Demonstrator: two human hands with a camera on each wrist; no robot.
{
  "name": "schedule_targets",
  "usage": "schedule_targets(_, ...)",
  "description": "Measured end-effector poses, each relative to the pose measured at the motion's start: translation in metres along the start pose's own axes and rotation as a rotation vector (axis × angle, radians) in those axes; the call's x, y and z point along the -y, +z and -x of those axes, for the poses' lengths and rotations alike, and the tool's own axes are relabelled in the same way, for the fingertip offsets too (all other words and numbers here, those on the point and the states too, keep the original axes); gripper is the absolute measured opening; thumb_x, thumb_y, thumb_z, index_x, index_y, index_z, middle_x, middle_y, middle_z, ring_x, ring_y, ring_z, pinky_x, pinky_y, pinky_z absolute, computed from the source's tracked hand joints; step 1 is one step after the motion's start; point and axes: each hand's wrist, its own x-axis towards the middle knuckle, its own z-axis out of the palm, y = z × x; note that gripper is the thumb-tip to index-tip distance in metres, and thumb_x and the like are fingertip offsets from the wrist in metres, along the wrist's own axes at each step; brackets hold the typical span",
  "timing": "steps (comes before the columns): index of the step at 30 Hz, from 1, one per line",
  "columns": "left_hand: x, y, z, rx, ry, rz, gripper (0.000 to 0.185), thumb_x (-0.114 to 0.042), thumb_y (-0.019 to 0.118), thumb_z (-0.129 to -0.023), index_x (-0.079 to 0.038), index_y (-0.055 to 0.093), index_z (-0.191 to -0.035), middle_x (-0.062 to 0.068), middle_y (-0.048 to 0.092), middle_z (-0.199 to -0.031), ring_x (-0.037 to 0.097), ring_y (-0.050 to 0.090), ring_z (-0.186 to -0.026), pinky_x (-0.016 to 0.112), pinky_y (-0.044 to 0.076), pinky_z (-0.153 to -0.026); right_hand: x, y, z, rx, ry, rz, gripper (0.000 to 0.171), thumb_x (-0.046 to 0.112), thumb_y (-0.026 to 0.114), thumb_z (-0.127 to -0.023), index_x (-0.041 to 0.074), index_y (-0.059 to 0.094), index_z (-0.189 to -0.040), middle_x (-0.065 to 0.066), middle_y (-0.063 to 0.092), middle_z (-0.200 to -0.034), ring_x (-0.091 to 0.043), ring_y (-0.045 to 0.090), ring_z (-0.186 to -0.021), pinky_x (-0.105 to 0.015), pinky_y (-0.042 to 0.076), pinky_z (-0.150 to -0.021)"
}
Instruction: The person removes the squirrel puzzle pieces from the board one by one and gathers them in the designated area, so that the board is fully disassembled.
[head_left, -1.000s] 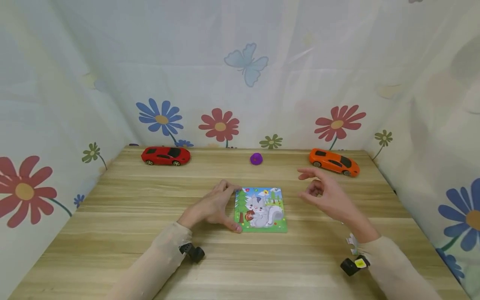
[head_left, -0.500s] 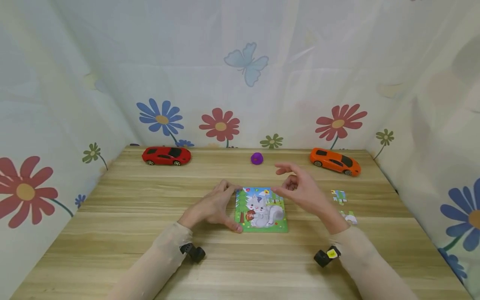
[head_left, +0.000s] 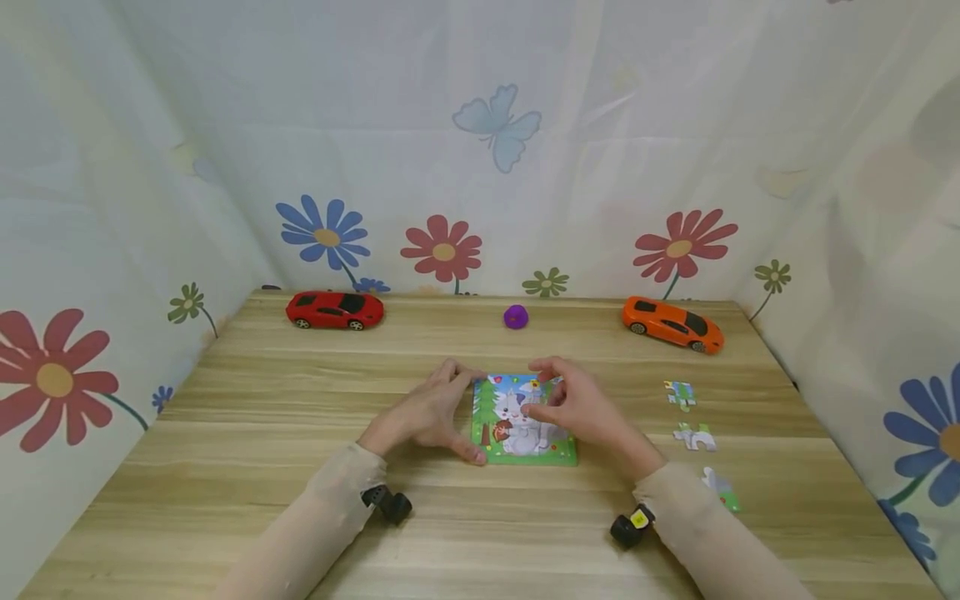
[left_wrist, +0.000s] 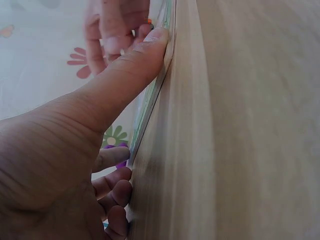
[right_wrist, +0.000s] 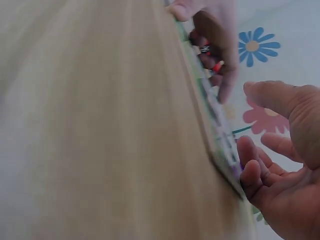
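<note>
A square jigsaw puzzle of a grey squirrel holding a nut lies on the wooden table in the head view. My left hand holds it along its left side, thumb at the near corner and fingers at the far corner. In the left wrist view the left thumb presses on the puzzle's edge. Over the puzzle's right part is my right hand, thumb and index finger spread apart with nothing between them. The right wrist view shows its other fingers loosely curled beside the puzzle's edge.
To the right lie three loose jigsaw pieces, in a column running toward the near side. Along the back stand a red toy car, a small purple object and an orange toy car. Flowered cloth surrounds the table.
My right hand has moved left from beside the puzzle to over its right part, uncovering the loose pieces. The left hand and the puzzle stay in place.
</note>
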Motion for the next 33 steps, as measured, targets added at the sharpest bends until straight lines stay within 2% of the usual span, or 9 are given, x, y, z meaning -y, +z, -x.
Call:
schedule_targets(4, 0.0, 0.001, 0.001, 0.002, -0.001, 0.001, 0.136, -0.064, 0.105, -0.063, -0.014, 0.04, -0.171, 0.012, 0.045, -0.152, 0.03, 0.049, -0.141, 0.053, 0.047, -0.123, -0.004, 0.008, 0.0, -0.009, 0.03, 0.017, 0.066, 0.021, 0.093, -0.094, 0.005, 0.063, -0.15, -0.013, 0.066, -0.128, -0.017, 0.06, -0.08, -0.025, 0.053, -0.064)
schedule_targets(9, 0.0, 0.0, 0.001, 0.003, 0.005, 0.006, 0.136, -0.064, 0.105, -0.063, -0.013, 0.041, -0.171, 0.012, 0.045, -0.152, 0.031, 0.049, -0.142, 0.054, 0.047, -0.123, -0.004, 0.012, 0.001, -0.01, 0.06, 0.091, 0.068, 0.026, 0.093, -0.094, 0.003, 0.063, -0.151, -0.01, 0.065, -0.125, -0.017, 0.06, -0.083, -0.025, 0.053, -0.066)
schedule_targets(16, 0.0, 0.001, 0.0, 0.004, 0.002, 0.002, 0.136, -0.065, 0.105, -0.063, -0.014, 0.04, -0.171, 0.012, 0.044, -0.153, 0.031, 0.049, -0.142, 0.053, 0.047, -0.123, 0.001, 0.016, -0.003, -0.028, 0.061, 0.206, 0.065, 0.031, 0.09, -0.096, 0.0, 0.066, -0.148, -0.011, 0.063, -0.124, -0.017, 0.058, -0.09, -0.028, 0.053, -0.075)
schedule_targets(25, 0.001, 0.0, 0.001, 0.006, 0.007, -0.002, 0.135, -0.065, 0.105, -0.063, -0.014, 0.04, -0.171, 0.011, 0.044, -0.155, 0.031, 0.047, -0.145, 0.053, 0.045, -0.126, 0.008, 0.021, -0.007, -0.043, 0.068, 0.282, 0.056, 0.03, 0.089, -0.097, 0.004, 0.069, -0.142, -0.012, 0.063, -0.122, -0.024, 0.06, -0.106, -0.047, 0.058, -0.098)
schedule_targets(33, 0.002, 0.002, 0.0, 0.004, -0.003, 0.004, 0.136, -0.066, 0.105, -0.063, -0.015, 0.04, -0.171, 0.011, 0.044, -0.155, 0.03, 0.047, -0.145, 0.053, 0.046, -0.125, 0.007, 0.022, -0.008, -0.03, 0.063, 0.282, 0.057, 0.028, 0.088, -0.098, 0.007, 0.068, -0.147, -0.014, 0.061, -0.125, -0.026, 0.06, -0.108, -0.049, 0.059, -0.099)
